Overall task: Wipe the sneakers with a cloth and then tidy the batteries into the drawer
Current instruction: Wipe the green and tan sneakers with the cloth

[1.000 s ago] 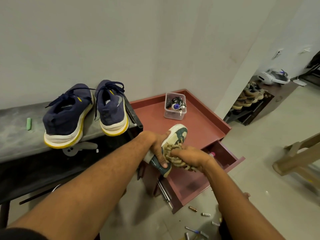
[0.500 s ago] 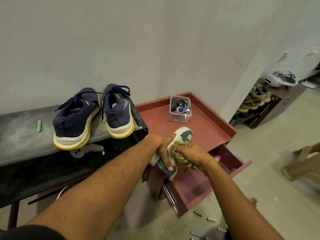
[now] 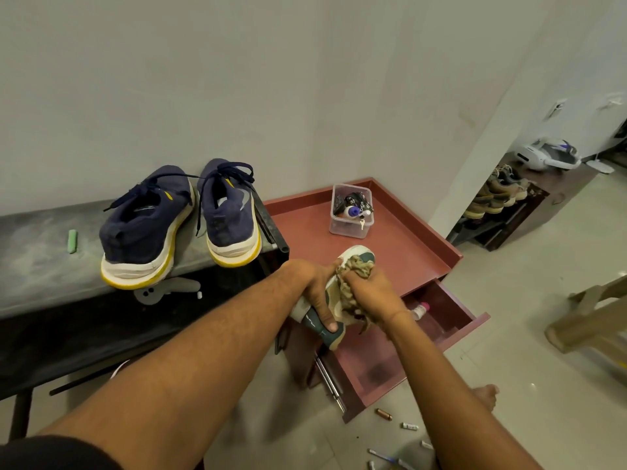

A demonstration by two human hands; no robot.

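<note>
Sliding toe-ward since a second ago, the right hand [image 3: 371,293] bunches the knotty beige cloth [image 3: 357,266] against the cream-and-teal sneaker [image 3: 329,335]. The left hand [image 3: 314,283] grips the sneaker's smooth heel from the other side. Just beyond that grip a clear square plastic tub [image 3: 346,231] holds a blue-capped bottle and dark oddments. To the right of the grip, the open reddish drawer [image 3: 456,312] holds a pink-capped bottle [image 3: 419,309]. Below, cylindrical batteries [image 3: 383,414] lie on the glossy floor.

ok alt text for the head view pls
A left hand grips a green and cream sneaker while the right hand wipes it with a cloth, over a red cabinet with an open drawer. Two navy sneakers sit on a bench; batteries lie on the floor.
</note>
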